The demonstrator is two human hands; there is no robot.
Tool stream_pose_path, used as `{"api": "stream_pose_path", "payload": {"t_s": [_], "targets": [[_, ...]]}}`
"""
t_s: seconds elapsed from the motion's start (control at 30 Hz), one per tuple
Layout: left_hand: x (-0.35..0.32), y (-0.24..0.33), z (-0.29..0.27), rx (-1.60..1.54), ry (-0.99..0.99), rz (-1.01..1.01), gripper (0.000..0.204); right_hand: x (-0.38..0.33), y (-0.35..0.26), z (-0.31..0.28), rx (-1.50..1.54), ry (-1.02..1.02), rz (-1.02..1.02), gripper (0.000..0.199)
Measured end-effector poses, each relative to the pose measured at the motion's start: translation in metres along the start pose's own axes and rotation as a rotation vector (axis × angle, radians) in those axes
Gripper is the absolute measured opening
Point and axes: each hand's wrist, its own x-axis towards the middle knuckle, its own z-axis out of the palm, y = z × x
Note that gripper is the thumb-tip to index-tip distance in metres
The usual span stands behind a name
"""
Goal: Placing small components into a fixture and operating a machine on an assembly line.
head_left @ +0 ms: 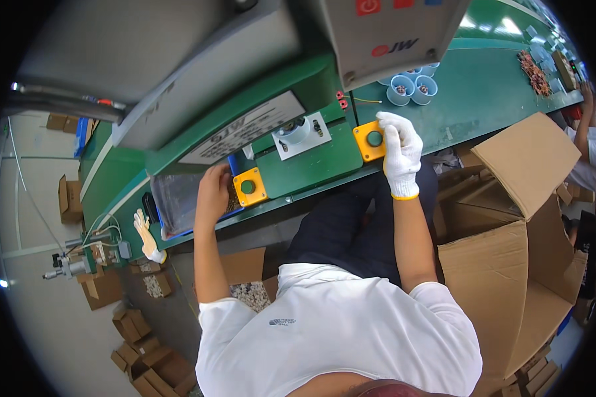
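My bare left hand (213, 192) rests on the edge of a shallow tray (179, 202) of small dark parts, just left of a yellow button box with a green button (248, 187). Its fingers curl among the parts; whether it holds any is hidden. My right hand (399, 151), in a white knit glove, lies flat against a second yellow button box (368, 140), fingertips next to its green button. Between the two boxes a green machine plate (311, 162) carries a white fixture with a round socket (297, 132).
A grey press housing (391, 33) hangs above the green bench (483, 86). Blue cups of parts (410, 86) stand behind it. A big open cardboard box (510, 218) is at my right. Small cartons (139, 331) lie on the floor left. Another person's arm (586, 132) shows far right.
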Motion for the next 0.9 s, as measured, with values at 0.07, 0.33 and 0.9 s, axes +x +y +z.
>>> {"api": "stream_pose_path", "payload": {"t_s": [0.07,0.33,0.9], "targets": [[-0.008,0.013,0.004,-0.042,0.124,-0.032,0.016,0.0,-0.001,-0.001,-0.063,-0.041,-0.029,0.019],[-0.001,0.05,0.011,-0.098,0.314,-0.07,0.016,0.001,0.001,0.002,0.056,0.044,0.013,0.014],[0.017,0.062,0.041,-0.197,0.248,0.113,0.016,0.04,-0.107,0.098,-0.161,-0.168,-0.278,0.047]]}}
